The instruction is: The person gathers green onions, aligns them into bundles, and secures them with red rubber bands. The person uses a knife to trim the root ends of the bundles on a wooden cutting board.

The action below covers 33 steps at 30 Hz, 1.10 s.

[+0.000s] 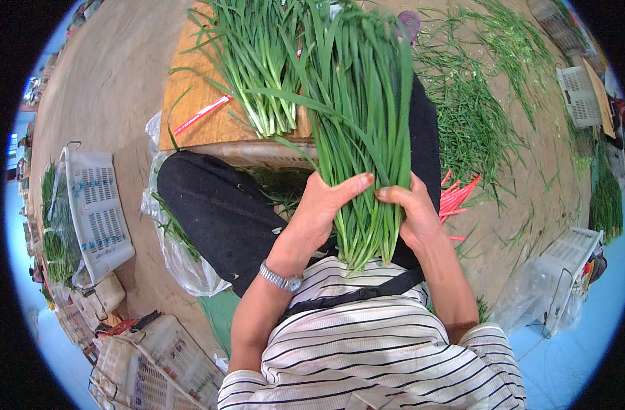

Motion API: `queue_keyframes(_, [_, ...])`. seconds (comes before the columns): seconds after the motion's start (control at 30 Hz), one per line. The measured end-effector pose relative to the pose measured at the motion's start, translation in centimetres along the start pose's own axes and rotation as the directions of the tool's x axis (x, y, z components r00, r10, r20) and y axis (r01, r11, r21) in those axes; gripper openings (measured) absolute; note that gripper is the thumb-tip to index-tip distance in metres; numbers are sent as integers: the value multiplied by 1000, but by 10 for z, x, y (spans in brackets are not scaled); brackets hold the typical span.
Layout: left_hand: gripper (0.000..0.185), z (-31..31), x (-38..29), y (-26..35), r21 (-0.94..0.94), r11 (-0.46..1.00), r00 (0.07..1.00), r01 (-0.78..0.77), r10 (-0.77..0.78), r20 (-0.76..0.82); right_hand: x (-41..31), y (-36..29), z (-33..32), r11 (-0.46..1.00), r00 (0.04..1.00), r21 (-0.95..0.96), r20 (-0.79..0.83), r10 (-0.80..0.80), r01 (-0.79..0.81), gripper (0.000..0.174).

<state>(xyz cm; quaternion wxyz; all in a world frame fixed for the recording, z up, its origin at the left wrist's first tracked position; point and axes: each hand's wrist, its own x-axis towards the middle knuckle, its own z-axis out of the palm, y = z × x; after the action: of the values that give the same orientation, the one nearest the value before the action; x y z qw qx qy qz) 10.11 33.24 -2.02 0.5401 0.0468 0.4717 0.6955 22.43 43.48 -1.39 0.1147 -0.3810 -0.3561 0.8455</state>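
Observation:
Both my hands grip a thick bunch of green garlic chives (366, 128) near its pale stem ends, above my lap. My left hand (317, 210) holds it from the left side, thumb laid across the stems; a metal watch is on that wrist. My right hand (415, 207) clasps the right side, its thumb pointing towards the other. Beyond, a second bunch of chives (264, 77) lies on a wooden board (189, 77), stem ends towards me. A red and white printed strip (205, 114) lies on the board beside it. The fingers behind the held bunch are hidden.
Loose chive leaves (466, 113) litter the floor at right, with several red strips (458, 197) near my leg. White plastic crates stand at left (99, 205), lower left (174, 359), lower right (564, 277) and upper right (579, 97). Clear plastic film (205, 277) lies beside my left leg.

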Motion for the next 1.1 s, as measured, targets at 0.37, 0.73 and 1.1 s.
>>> queue_keyframes(0.37, [29, 51, -34, 87, 400, 712, 813, -577, 548, 195, -15, -92, 48, 844, 847, -189, 307, -435, 502, 55])
queue_keyframes(0.73, [18, 45, 17, 137, 662, 490, 757, -567, 627, 184, 61, -111, 73, 526, 614, -320, 471, -633, 788, 59])
queue_keyframes(1.1, [15, 45, 27, 159, 829, -32, 651, -558, 602, 462, 75, -129, 73, 461, 550, -302, 493, -674, 835, 55])
